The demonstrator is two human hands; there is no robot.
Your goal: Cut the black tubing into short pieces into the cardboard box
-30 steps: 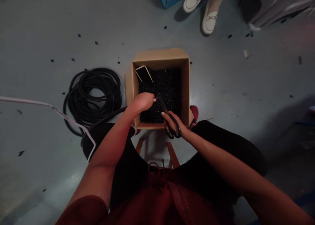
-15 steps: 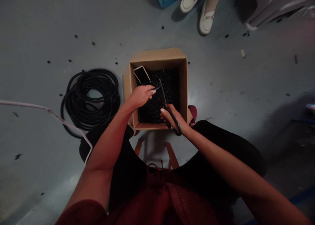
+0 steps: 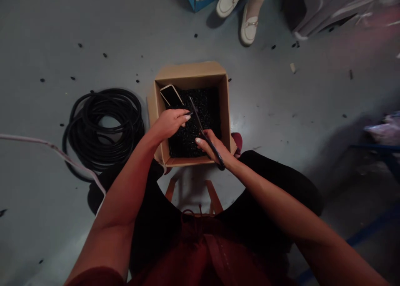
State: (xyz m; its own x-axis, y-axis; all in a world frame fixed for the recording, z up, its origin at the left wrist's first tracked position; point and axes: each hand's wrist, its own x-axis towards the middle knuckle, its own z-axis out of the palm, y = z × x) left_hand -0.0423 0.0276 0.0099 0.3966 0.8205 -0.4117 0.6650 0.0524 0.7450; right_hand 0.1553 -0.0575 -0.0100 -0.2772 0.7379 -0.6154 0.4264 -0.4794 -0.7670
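Open cardbd box point(image 3: 192, 70) b/w the knees, w/ black bits point(image 3: 208, 111) inside, dark slab point(image 3: 171, 95) in far L corner. Black hose coil point(image 3: 75, 146) on floor to L, pale cord point(image 3: 58, 149) crossing nr it. Someone's white shoes point(image 3: 249, 29) beyond. Over the box, L hand point(image 3: 170, 122) pinches a thin dark strip point(image 3: 190, 113), mostly hidden by fingers; R hand point(image 3: 215, 146) grips scissors point(image 3: 196, 118). Can't tell if blades touch strip.

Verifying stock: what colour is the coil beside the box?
The coil is black; see the head view.
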